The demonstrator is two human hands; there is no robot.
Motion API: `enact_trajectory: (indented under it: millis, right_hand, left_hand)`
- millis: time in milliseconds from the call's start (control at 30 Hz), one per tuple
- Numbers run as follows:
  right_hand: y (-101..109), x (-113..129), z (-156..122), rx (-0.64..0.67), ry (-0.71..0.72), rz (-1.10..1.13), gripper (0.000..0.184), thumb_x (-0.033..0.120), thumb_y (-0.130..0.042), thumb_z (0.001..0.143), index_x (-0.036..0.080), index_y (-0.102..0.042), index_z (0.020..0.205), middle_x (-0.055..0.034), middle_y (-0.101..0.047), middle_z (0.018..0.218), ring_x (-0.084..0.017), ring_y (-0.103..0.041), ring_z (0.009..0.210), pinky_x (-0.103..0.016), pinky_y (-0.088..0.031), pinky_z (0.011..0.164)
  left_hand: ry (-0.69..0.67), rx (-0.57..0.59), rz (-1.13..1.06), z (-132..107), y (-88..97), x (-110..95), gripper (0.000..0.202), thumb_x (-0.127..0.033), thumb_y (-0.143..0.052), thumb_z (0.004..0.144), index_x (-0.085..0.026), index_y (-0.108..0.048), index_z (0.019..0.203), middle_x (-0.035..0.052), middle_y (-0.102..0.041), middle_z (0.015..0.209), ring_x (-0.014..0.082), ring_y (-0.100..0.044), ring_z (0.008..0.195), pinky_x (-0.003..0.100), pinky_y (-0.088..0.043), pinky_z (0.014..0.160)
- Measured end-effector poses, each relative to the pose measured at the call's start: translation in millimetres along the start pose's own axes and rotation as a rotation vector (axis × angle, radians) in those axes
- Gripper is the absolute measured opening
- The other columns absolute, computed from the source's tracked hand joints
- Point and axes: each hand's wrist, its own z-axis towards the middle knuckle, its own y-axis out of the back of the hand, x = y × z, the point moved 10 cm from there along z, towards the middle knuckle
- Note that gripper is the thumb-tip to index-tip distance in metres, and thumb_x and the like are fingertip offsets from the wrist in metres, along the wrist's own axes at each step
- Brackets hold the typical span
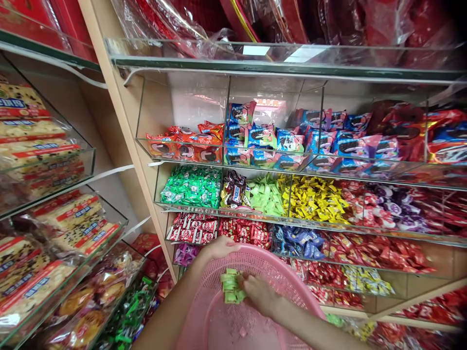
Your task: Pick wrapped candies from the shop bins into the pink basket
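Observation:
A large pink plastic basket (292, 272) with perforated walls is tilted toward me in front of the shelves. My left hand (221, 247) is closed on its far upper rim. Inside the basket, my right hand (255, 290) is closed on light green wrapped candies (232, 286), which stick out to the left of the fingers. One small pale pinkish piece (242, 331) lies on the basket's bottom. Beyond the rim, similar light green candies (267, 195) fill a shelf compartment beside dark Snickers packs (235, 189).
Glass-fronted shelves hold green candies (191, 187), yellow candies (317, 199), blue candies (301, 241) and red packets (194, 228). Blue snack packs (262, 136) sit higher up. Packaged pastries (78, 218) fill shelves at left. A wooden upright (120, 121) divides the two shelf sections.

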Motion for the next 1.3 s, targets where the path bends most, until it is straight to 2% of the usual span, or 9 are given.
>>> enact_trajectory:
  millis: [233, 367, 533, 700, 800, 933, 1067, 1200, 1300]
  right_hand:
    - [-3.8, -8.9, -2.2, -0.052, -0.006, 0.020, 0.022, 0.018, -0.058, 0.077, 0.016, -0.061, 0.098, -0.0094, -0.063, 0.104, -0.023, -0.060, 0.092, -0.030, -0.045, 0.075]
    - [22.8, -30.4, -4.7, -0.154, -0.026, 0.073, 0.018, 0.027, -0.059, 0.079, 0.017, -0.061, 0.094, -0.0083, -0.062, 0.103, -0.023, -0.059, 0.092, -0.030, -0.044, 0.077]
    - [43.9, -49.2, 4.3, -0.224, -0.092, -0.005, 0.019, 0.023, -0.058, 0.080, 0.015, -0.060, 0.097, -0.0116, -0.062, 0.106, -0.024, -0.058, 0.097, -0.033, -0.043, 0.080]
    - [44.0, -35.1, 12.0, -0.202, -0.105, -0.110, 0.025, 0.025, -0.059, 0.080, 0.015, -0.059, 0.103, -0.0136, -0.063, 0.101, -0.027, -0.061, 0.088, -0.034, -0.045, 0.071]
    - [42.7, -20.5, 7.9, -0.204, -0.036, -0.132, 0.033, 0.026, -0.059, 0.080, 0.015, -0.056, 0.110, -0.0125, -0.063, 0.103, -0.025, -0.062, 0.084, -0.032, -0.046, 0.067]
    - [20.0, -6.7, 4.7, -0.120, 0.110, -0.067, 0.028, 0.031, -0.064, 0.075, 0.016, -0.061, 0.098, -0.0086, -0.065, 0.097, -0.023, -0.062, 0.084, -0.030, -0.045, 0.068]
    - [-0.6, -12.5, 7.6, -0.057, 0.108, -0.080, 0.028, 0.029, -0.066, 0.073, 0.014, -0.061, 0.097, -0.0085, -0.066, 0.098, -0.024, -0.062, 0.085, -0.030, -0.045, 0.069]
    - [2.0, -14.4, 6.9, -0.069, 0.078, -0.100, 0.027, 0.028, -0.061, 0.078, 0.015, -0.060, 0.101, -0.0088, -0.066, 0.097, -0.024, -0.062, 0.087, -0.030, -0.046, 0.071]
    - [11.0, 1.3, 5.7, -0.122, 0.137, -0.098, 0.033, 0.037, -0.061, 0.078, 0.016, -0.059, 0.103, -0.0088, -0.066, 0.098, -0.023, -0.063, 0.084, -0.030, -0.048, 0.069]
  left_hand:
    - [-0.051, 0.006, 0.052, -0.1, 2.4, -16.0, 0.056, -0.072, -0.045, 0.065, -0.017, -0.043, 0.055, -0.0069, -0.031, 0.052, 0.0077, -0.029, 0.053, 0.023, -0.020, 0.050]
    - [-0.080, -0.001, 0.070, -0.1, 4.2, -24.6, 0.055, -0.071, -0.043, 0.067, -0.018, -0.037, 0.054, -0.0071, -0.029, 0.052, 0.0071, -0.027, 0.051, 0.024, -0.018, 0.049]
    - [-0.086, -0.002, 0.032, -0.4, 3.0, -21.7, 0.054, -0.071, -0.043, 0.067, -0.019, -0.034, 0.053, -0.0067, -0.028, 0.053, 0.0072, -0.026, 0.052, 0.025, -0.017, 0.050]
    - [-0.079, -0.021, 0.016, 0.1, 5.9, -18.4, 0.054, -0.070, -0.044, 0.067, -0.019, -0.034, 0.053, -0.0071, -0.026, 0.053, 0.0070, -0.024, 0.052, 0.025, -0.016, 0.050]
    - [-0.066, -0.037, 0.012, 1.0, 8.4, -14.1, 0.053, -0.070, -0.045, 0.066, -0.018, -0.038, 0.053, -0.0069, -0.028, 0.052, 0.0074, -0.026, 0.052, 0.024, -0.017, 0.050]
    - [-0.054, -0.048, 0.040, 2.8, 10.4, -8.2, 0.052, -0.069, -0.045, 0.066, -0.018, -0.040, 0.054, -0.0067, -0.029, 0.052, 0.0076, -0.026, 0.052, 0.024, -0.016, 0.050]
    - [-0.036, -0.030, 0.069, 4.0, 8.5, -3.8, 0.052, -0.069, -0.045, 0.067, -0.019, -0.037, 0.055, -0.0069, -0.029, 0.053, 0.0077, -0.027, 0.052, 0.024, -0.017, 0.050]
    - [-0.031, -0.029, 0.056, 4.9, 7.3, -3.3, 0.054, -0.071, -0.044, 0.066, -0.018, -0.042, 0.055, -0.0067, -0.032, 0.053, 0.0081, -0.028, 0.053, 0.024, -0.019, 0.050]
    - [-0.040, -0.016, 0.052, 6.3, 4.7, -5.4, 0.054, -0.071, -0.044, 0.066, -0.018, -0.043, 0.056, -0.0070, -0.033, 0.053, 0.0078, -0.028, 0.052, 0.024, -0.019, 0.050]
